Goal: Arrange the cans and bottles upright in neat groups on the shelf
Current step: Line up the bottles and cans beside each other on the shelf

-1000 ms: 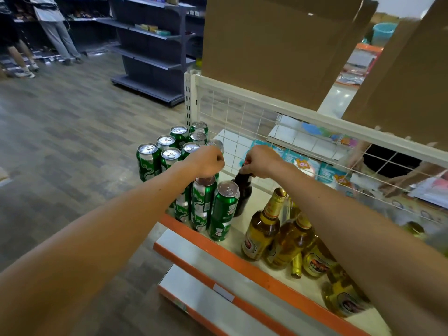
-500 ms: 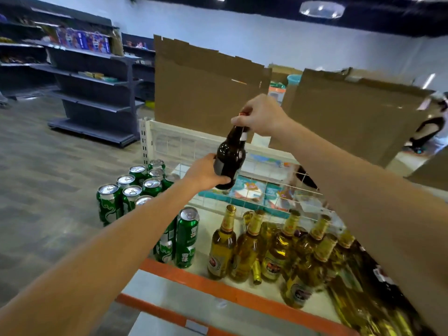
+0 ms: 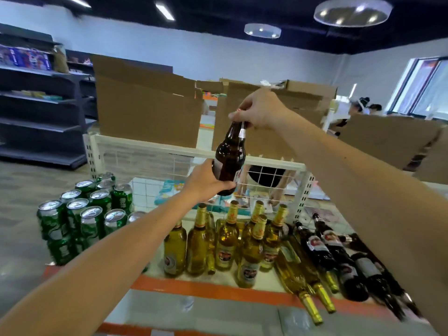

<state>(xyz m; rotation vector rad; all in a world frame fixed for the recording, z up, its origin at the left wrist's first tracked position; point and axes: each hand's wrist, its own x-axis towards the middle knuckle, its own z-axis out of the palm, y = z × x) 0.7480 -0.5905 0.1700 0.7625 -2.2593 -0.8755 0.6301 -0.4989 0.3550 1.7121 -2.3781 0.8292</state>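
One brown bottle (image 3: 229, 158) is up in the middle of the frame, above the shelf (image 3: 218, 287). The right hand (image 3: 257, 110) pinches its neck and the left hand (image 3: 206, 183) curls round its bottom. Both arms reach forward. About eleven green cans (image 3: 92, 214) stand lower left. Six yellow bottles (image 3: 228, 241) stand in the middle (others lie lower right).

Single head-worn view, forward and down, close over the shelf (image 3: 218, 291)

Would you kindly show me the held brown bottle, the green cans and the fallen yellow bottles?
held brown bottle (image 3: 230, 163), head view: its body.
green cans (image 3: 91, 211), head view: one can's lid.
fallen yellow bottles (image 3: 291, 270), head view: one bottle's body.
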